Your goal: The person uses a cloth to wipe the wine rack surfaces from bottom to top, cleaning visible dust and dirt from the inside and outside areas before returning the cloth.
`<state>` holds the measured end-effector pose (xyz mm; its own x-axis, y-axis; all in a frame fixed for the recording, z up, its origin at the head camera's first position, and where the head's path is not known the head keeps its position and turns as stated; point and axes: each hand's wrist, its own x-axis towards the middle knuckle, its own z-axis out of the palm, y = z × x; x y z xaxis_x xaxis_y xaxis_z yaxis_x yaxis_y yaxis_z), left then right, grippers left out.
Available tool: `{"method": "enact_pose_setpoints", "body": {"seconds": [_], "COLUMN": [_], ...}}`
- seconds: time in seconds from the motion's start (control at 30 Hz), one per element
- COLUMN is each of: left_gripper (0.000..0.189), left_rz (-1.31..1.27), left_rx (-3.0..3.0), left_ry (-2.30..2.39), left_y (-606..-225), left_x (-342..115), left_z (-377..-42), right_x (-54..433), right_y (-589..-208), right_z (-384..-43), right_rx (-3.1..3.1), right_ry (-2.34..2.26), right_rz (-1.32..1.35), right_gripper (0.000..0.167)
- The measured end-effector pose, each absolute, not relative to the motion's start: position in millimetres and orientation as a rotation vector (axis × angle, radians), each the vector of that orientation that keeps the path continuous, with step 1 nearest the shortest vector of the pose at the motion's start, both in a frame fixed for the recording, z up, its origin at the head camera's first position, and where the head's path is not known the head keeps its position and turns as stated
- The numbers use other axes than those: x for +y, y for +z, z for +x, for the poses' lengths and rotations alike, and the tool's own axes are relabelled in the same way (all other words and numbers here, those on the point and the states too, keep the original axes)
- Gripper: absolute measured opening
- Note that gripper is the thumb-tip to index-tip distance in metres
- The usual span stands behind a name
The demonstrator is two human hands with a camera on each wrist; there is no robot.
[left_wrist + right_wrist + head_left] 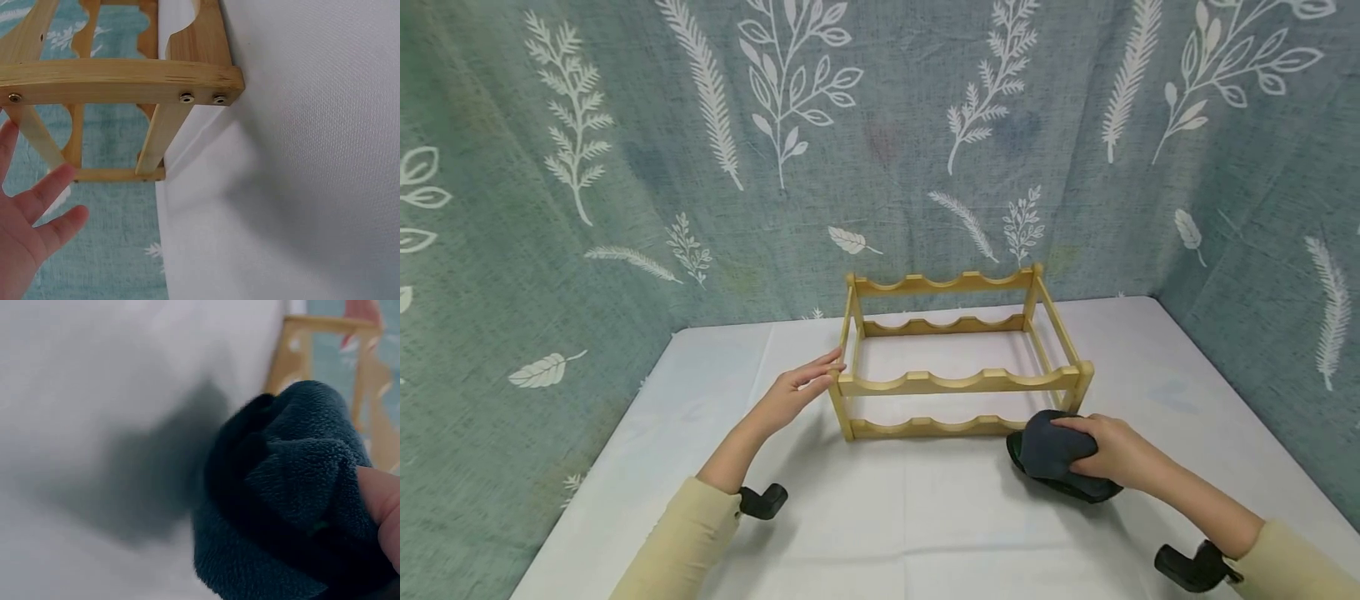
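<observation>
A light wooden rack (962, 382) with scalloped rails in two tiers stands on the white-covered table. At its front left upper corner is my left hand (792, 398), fingers extended and fingertips at the post. The left wrist view shows the fingers of that hand (31, 219) spread beside the rack's end frame (119, 81). My right hand (1108, 450) grips a bunched dark blue plush cloth (1051, 446) with a darker edge, near the rack's front right leg. Up close, the thumb (381, 500) presses into the folds of the cloth (294, 481); the other fingers are hidden.
Behind the table hangs a grey-green curtain (880, 167) with white leaf prints, continuing along both sides. White cloth (865, 517) covers the table, its back edge just behind the rack. Each wrist wears a black camera mount (763, 502).
</observation>
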<state>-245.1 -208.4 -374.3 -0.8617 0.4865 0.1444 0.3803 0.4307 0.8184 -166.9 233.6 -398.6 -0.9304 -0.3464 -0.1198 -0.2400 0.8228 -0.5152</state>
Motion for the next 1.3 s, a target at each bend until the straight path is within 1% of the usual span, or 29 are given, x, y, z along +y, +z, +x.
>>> {"method": "enact_pose_setpoints", "body": {"seconds": [0.1, 0.27, 0.53, 0.67, 0.77, 0.87, 0.97, 1.3], "left_gripper": [0.035, 0.035, 0.038, 0.039, 0.039, 0.039, 0.038, 0.037], "left_rz": [0.778, 0.766, 0.785, 0.816, 0.84, 0.833, 0.791, 0.758], "left_rx": [2.558, 2.549, 2.583, 2.548, 2.503, 2.495, 2.541, 2.559], "left_ry": [1.402, 1.416, 1.399, 1.439, 1.491, 1.487, 1.438, 1.387], "left_y": [-365, -365, -386, -391, -392, -392, -392, -387], "left_x": [-205, -205, -215, -218, -219, -217, -216, -215], "left_z": [-238, -238, -253, -256, -256, -256, -256, -254], "right_x": [218, 180, 84, 38, 19, 17, 30, 112], "right_y": [-382, -360, -342, -337, -339, -344, -348, -355], "right_z": [-167, -169, -179, -189, -195, -197, -194, -179], "right_rx": [2.777, 2.746, 2.676, 2.716, 2.795, 2.869, 2.932, 3.098], "right_ry": [-0.749, -0.788, -0.921, -0.938, -0.912, -0.866, -0.834, -0.769], "right_rz": [-0.534, -0.71, -0.966, -1.041, -0.997, -0.876, -0.797, -0.628], "right_gripper": [0.061, 0.059, 0.059, 0.059, 0.06, 0.059, 0.058, 0.06]}}
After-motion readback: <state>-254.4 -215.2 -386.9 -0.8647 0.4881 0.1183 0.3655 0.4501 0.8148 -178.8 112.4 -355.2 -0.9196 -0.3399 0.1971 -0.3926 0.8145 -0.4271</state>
